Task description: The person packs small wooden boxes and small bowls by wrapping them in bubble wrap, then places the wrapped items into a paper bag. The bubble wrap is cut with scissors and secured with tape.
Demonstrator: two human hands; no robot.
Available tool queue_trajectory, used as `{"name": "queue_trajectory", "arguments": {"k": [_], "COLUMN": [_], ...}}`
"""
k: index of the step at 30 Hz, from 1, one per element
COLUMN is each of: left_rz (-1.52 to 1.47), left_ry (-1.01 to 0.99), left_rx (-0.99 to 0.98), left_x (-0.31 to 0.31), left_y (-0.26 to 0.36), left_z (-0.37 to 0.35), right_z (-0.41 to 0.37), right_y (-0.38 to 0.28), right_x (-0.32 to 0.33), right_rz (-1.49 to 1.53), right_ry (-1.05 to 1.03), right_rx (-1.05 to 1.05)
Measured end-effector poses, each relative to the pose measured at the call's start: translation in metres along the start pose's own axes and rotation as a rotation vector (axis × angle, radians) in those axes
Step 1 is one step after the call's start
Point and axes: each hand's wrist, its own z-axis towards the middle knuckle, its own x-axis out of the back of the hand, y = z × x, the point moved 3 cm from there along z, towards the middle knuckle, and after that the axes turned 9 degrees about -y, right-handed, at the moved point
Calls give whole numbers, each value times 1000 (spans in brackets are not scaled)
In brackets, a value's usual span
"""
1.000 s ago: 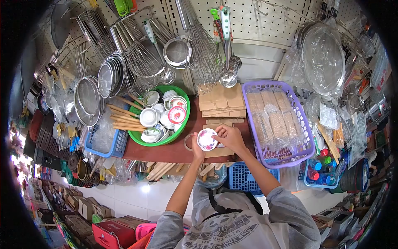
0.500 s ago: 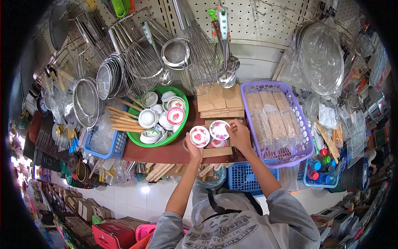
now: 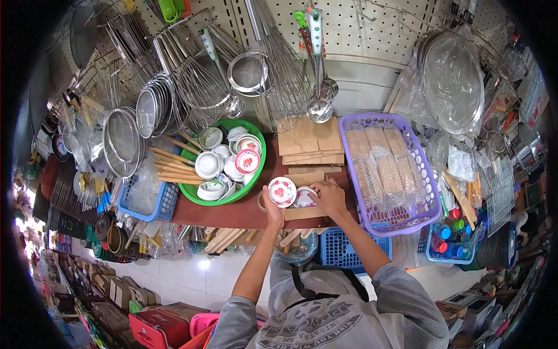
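My left hand (image 3: 273, 210) grips a small white dish (image 3: 282, 192) with red flowers, its patterned face turned up toward me. Beside it, another small floral dish (image 3: 304, 198) lies low over a piece of brown cardboard (image 3: 303, 213). The fingers of my right hand (image 3: 330, 199) are closed at that dish's right rim and cover part of it. To the left, a green basin (image 3: 260, 168) holds small white bowls, and a red-rimmed floral dish (image 3: 247, 161) lies on top of them.
Folded cardboard (image 3: 310, 139) is stacked at the back of the brown counter (image 3: 200, 216). A purple basket (image 3: 431, 216) with wrapped brown blocks stands to the right. Wooden-handled tools (image 3: 174, 166) lean at the basin. Whisks (image 3: 195, 81), strainers (image 3: 122, 142) and ladles (image 3: 319, 109) hang above.
My right hand has lowered the floral dish it held up beside the left one, down onto the cardboard. My left hand keeps its dish in nearly the same place.
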Motion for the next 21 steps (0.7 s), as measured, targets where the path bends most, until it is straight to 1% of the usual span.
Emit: {"name": "queue_trajectory", "arguments": {"k": [5, 8, 10, 13, 16, 17, 19, 21], "left_rz": [52, 54, 66, 144, 206, 219, 244, 219], "left_ry": [-69, -96, -98, -166, -189, -223, -291, -278], "left_rx": [0, 46, 80, 140, 137, 80, -36, -55], "left_x": [2, 5, 10, 14, 16, 14, 1, -6], "left_y": [-4, -9, -14, -23, -23, -22, -13, -6], "left_z": [2, 5, 7, 10, 10, 9, 7, 5], "right_z": [0, 3, 3, 4, 4, 5, 8, 8], "right_y": [1, -6, -16, -24, -28, -29, -21, -14], "right_x": [4, 16, 23, 19, 21, 22, 18, 19], "right_rz": [-31, 285, 415, 555, 713, 773, 689, 652], "right_ry": [189, 15, -47, -122, -161, -170, -78, -1], "right_rx": [130, 4, 0, -15, -56, -73, -51, -50]}}
